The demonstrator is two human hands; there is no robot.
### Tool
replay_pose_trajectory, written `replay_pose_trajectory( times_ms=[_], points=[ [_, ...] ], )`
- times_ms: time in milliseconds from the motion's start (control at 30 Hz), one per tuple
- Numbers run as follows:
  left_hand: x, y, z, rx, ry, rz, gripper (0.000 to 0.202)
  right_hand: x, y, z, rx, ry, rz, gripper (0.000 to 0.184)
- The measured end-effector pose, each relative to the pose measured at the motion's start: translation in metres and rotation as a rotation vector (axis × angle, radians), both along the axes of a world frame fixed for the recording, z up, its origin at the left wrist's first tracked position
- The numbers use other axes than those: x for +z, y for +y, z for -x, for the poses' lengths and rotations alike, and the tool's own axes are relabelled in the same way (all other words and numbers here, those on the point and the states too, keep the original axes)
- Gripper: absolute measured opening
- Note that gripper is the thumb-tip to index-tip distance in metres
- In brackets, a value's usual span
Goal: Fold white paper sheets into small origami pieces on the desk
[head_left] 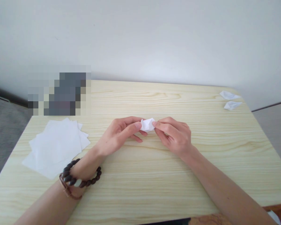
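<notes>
A small folded piece of white paper (pixel 147 124) is held just above the middle of the pale wooden table (pixel 154 175). My left hand (pixel 121 132) pinches its left side between thumb and fingers. My right hand (pixel 174 136) pinches its right side, fingertips pressed together on the paper. A dark beaded bracelet (pixel 81 178) circles my left wrist.
A loose stack of white paper squares (pixel 57 147) lies at the table's left. Two small folded white paper shapes (pixel 230 100) sit at the far right corner. A blurred-out patch (pixel 59 90) covers something at the back left. A plain wall stands behind the table.
</notes>
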State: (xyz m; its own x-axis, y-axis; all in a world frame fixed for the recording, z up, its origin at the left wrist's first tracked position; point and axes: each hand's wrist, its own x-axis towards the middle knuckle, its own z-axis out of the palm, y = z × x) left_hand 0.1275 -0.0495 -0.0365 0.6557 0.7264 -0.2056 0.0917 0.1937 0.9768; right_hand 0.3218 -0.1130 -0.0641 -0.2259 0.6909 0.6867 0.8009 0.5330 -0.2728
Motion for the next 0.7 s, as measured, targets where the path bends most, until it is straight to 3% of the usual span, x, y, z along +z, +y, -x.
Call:
replay_pose_trajectory(
  times_ms=[200, 500, 700],
  points=[
    [-0.002, 0.000, -0.005, 0.030, 0.045, 0.002, 0.033, 0.000, 0.001, 0.002, 0.035, 0.008, 0.011, 0.013],
    [-0.010, 0.001, -0.004, 0.081, 0.003, 0.001, 0.030, 0.003, 0.000, 0.004, 0.133, 0.311, 0.178, 0.017],
    [-0.016, -0.003, -0.005, 0.118, 0.057, -0.154, 0.024, 0.000, 0.000, 0.005, 0.039, 0.359, 0.306, 0.009]
  ],
)
